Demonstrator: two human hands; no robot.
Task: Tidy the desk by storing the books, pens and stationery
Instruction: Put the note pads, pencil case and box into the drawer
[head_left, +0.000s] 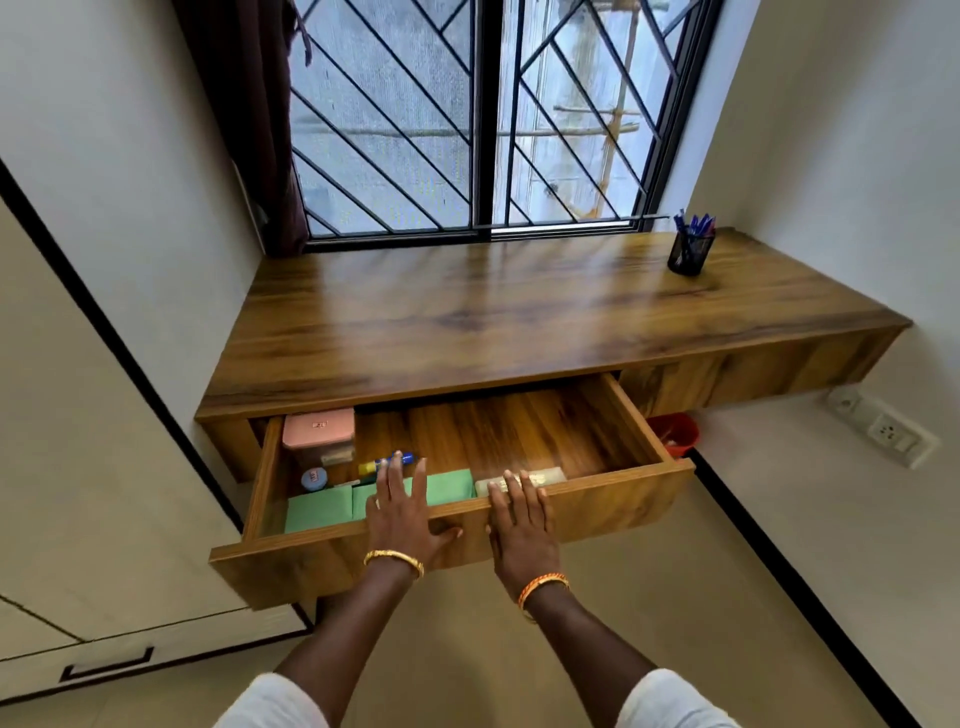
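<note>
The wooden desk's drawer (613, 499) stands pulled out. Inside lie green books (322, 506) at the front left, a pink box (319, 428), a small blue round tin (314, 478), a blue and yellow glue stick (384, 462) and a pale flat case (545, 475). My left hand (402, 512) lies flat with straight fingers on the drawer's front panel, fingertips over the rim. My right hand (519, 525) presses flat on the same panel beside it. On the desktop's far right stands a black mesh pen holder (690, 254) with blue pens.
The desktop (493, 322) runs under a barred window (483, 114) with a dark curtain at its left. A red bin (675, 434) sits below the desk at the right. A wall socket (891, 431) is at the right, a white cabinet (78, 519) at the left.
</note>
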